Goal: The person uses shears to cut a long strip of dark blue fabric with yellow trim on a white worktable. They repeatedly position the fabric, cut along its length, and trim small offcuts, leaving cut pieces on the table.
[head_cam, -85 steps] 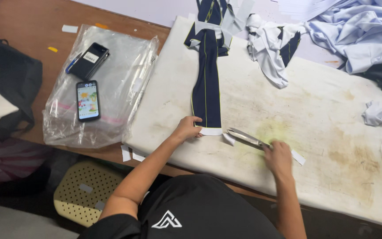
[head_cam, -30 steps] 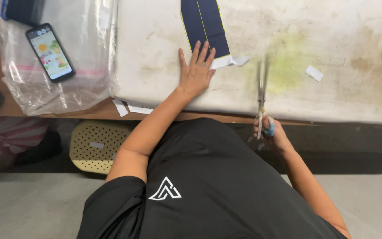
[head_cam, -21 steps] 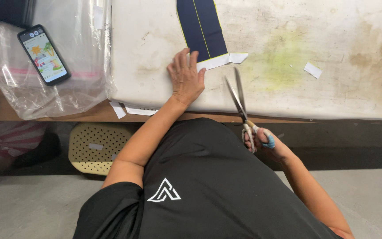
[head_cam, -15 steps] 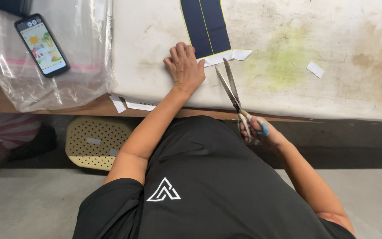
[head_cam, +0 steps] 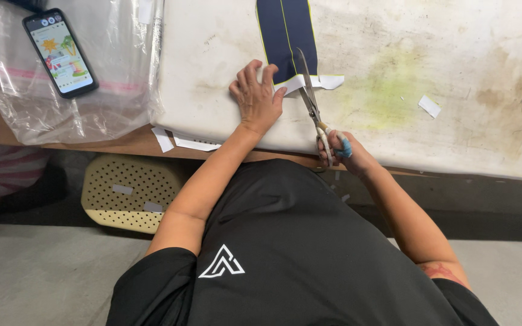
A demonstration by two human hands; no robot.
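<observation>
1. Two bare hands work at the near edge of a white padded board (head_cam: 212, 115), stained yellow-green and brown, that lies on a brown tabletop (head_cam: 134, 143).
2. The left hand (head_cam: 258, 96) lies flat on the board, palm down, fingers spread a little and closed around nothing. Its fingertips (head_cam: 267, 73) press on the near end of a navy fabric strip (head_cam: 285, 36).
3. That strip, dark blue with thin yellow lines along its length, runs from the far edge of the view toward the person and ends just beside the left hand.
4. A white backing piece (head_cam: 321, 82) sticks out from under the strip's near end, toward the right.
5. The right hand (head_cam: 345, 154) is clamped on the handles of a pair of scissors (head_cam: 312, 105), at the board's near edge.
6. The scissor blades point away from the person, slightly parted, with their tips at the strip's near right corner, over the white backing.
7. A small white scrap (head_cam: 429, 106) lies alone on the board, well to the right.
8. To the left of the board, a smartphone (head_cam: 60, 53) with a lit screen rests on a crumpled clear plastic bag (head_cam: 92, 102).
9. White paper strips (head_cam: 182, 142) lie on the tabletop near the board's left corner.
10. Below the tabletop stands a cream perforated stool (head_cam: 131, 193).
</observation>
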